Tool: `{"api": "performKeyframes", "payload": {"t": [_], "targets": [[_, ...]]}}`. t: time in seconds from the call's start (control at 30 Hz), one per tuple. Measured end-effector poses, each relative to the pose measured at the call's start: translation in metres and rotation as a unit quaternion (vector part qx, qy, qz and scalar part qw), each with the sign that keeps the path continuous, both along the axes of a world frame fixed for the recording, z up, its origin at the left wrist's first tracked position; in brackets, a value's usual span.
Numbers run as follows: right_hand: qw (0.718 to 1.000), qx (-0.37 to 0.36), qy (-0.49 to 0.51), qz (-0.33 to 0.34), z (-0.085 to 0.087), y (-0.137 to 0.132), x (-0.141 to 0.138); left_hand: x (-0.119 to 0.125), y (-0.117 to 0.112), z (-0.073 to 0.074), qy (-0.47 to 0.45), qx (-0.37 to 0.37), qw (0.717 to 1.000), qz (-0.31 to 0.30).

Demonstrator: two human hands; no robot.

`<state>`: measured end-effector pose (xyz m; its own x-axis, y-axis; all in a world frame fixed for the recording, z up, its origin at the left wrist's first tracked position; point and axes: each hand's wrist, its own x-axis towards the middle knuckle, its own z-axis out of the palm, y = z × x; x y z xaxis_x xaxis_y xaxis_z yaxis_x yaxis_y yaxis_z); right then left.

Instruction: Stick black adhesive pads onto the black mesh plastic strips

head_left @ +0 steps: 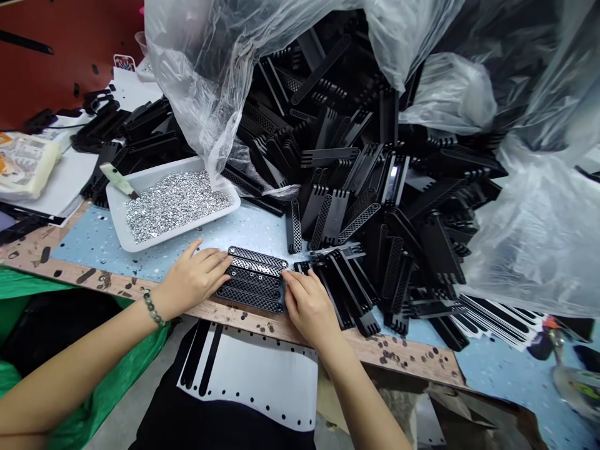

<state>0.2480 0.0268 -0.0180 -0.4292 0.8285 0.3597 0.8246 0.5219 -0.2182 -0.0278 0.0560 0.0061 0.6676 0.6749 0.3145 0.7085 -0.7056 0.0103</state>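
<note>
A row of black plastic strips with a lattice pattern (253,280) lies side by side at the table's front edge. Small silvery pieces dot some of the upper strips. My left hand (194,278) touches their left ends, palm down with fingers stretched out; its thumb is hidden. At the right ends, my right hand (312,306) rests its fingertips against the strips, thumb apart from the fingers. Behind my left hand stands a white tray (119,219) of small shiny metal pieces (178,203), with a pale green-handled tool (117,180) leaning in it.
A large heap of black plastic parts (337,187) spills from a clear plastic bag (197,81). More black parts (131,128) lie at the back left. A white sheet with black strips (253,369) lies over my lap. Green plastic (117,369) hangs below the edge at left.
</note>
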Motion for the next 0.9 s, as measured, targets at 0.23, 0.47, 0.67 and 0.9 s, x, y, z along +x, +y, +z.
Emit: {"api": "performKeyframes", "payload": {"t": [0.23, 0.47, 0.67, 0.9], "targets": [[1.000, -0.012, 0.010, -0.004, -0.001, 0.001, 0.000, -0.007, 0.005, 0.005, -0.006, -0.042, 0.999, 0.010], [1.000, -0.022, 0.020, -0.010, 0.000, 0.002, 0.000, -0.008, 0.000, 0.003, -0.038, -0.054, 0.998, 0.013], [1.000, -0.018, 0.012, -0.004, 0.000, 0.002, -0.001, -0.008, -0.001, -0.002, -0.002, -0.060, 0.998, 0.011], [1.000, -0.001, 0.023, -0.022, 0.004, 0.001, -0.002, -0.013, -0.005, -0.004, -0.080, -0.124, 0.988, 0.046]]}}
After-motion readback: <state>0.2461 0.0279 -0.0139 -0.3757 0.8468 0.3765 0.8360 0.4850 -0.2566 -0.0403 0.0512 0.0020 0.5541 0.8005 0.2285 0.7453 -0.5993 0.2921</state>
